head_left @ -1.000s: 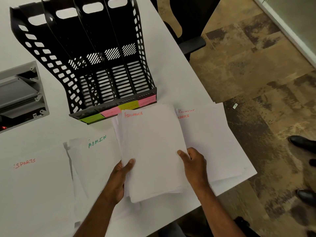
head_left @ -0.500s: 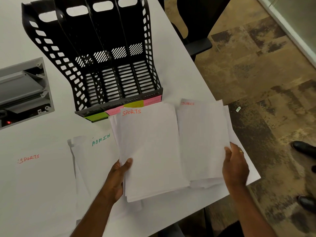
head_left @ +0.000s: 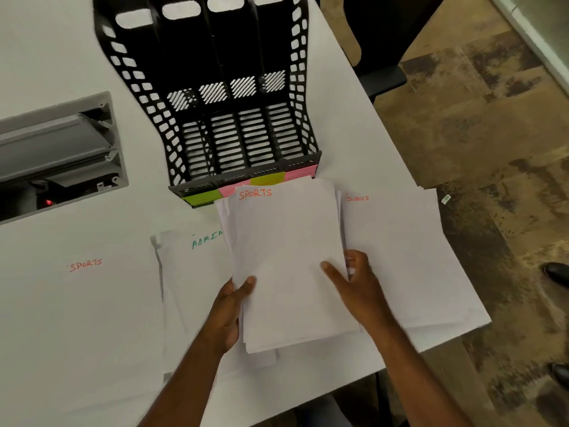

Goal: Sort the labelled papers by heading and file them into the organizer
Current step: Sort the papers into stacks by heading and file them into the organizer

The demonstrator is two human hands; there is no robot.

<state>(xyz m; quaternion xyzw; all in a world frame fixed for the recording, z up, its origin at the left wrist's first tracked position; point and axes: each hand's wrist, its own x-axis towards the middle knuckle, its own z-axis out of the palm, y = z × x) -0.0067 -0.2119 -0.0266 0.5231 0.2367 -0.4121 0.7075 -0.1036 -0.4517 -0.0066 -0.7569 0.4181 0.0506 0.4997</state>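
Observation:
My left hand (head_left: 229, 309) grips the lower left edge of a stack of white papers (head_left: 289, 260), thumb on top; the top sheet is headed SPORTS in orange. My right hand (head_left: 357, 288) is at the stack's right edge, thumb lying on the top sheet and fingers at the edge. A pile headed FINANCE (head_left: 400, 257) lies to the right, an ADMIN pile (head_left: 197, 266) to the left, and a SPORTS pile (head_left: 83, 303) at far left. The black four-slot organizer (head_left: 228, 97) stands behind, with green, pink and yellow labels on its front lip.
A grey cable hatch (head_left: 58, 149) is sunk in the white table (head_left: 354, 134) at left. The table's right edge runs diagonally beside the FINANCE pile. A dark chair (head_left: 378, 75) stands beyond the corner. Someone's black shoes (head_left: 557, 272) are on the floor at right.
My right hand laid a FINANCE sheet on the right pile, uncovering the SPORTS sheet, then came back to the held stack's right edge. The left hand kept its grip.

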